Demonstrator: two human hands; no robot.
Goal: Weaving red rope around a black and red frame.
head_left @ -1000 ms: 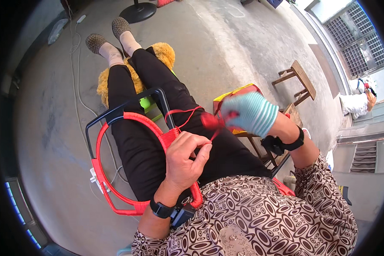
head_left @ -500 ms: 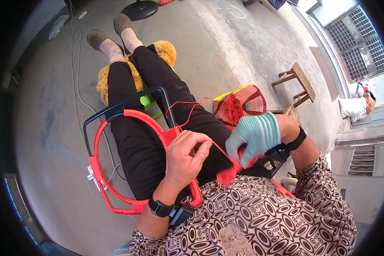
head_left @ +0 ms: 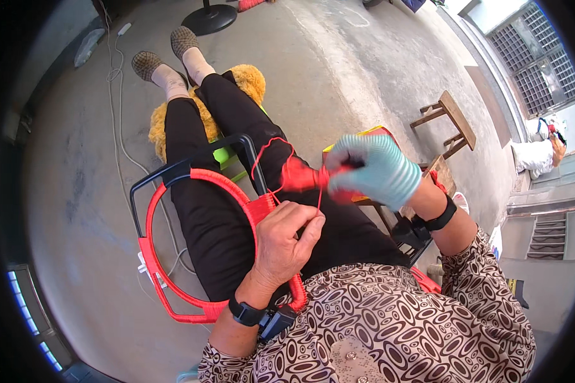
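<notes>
Head camera, looking down over our own lap: our bare left hand (head_left: 286, 246) lies over the right side of a frame, thumb and forefinger pinched together on a taut strand of red cord (head_left: 320, 199). Our right hand (head_left: 384, 172), in a striped teal knit glove, is closed around a bundle of red cord (head_left: 300, 177), both blurred, so we cannot make out each finger. A slack loop of the same cord (head_left: 278, 138) curls beside the frame, just beyond the left hand. The wire-like frame (head_left: 148, 223), an oval ring joined inside an angular outer rim, rests across our black trousers (head_left: 220, 255). Judging by colour, we seem well along: the oval ring, the near part of the rim and the joining piece beside our left hand are covered in red. What looks left is the far part of the rim, a black bar (head_left: 253, 156) that bends round both far corners, and the black joining piece (head_left: 174, 175) at the far side of the ring. Our left hand hides part of the rim, so we cannot judge that stretch. Further out, a red and yellow bag (head_left: 378, 131) sits partly behind the glove, a wooden stool (head_left: 457, 118) stands to the right, and fluffy yellow fabric (head_left: 249, 82) lies beneath our lower legs.
</notes>
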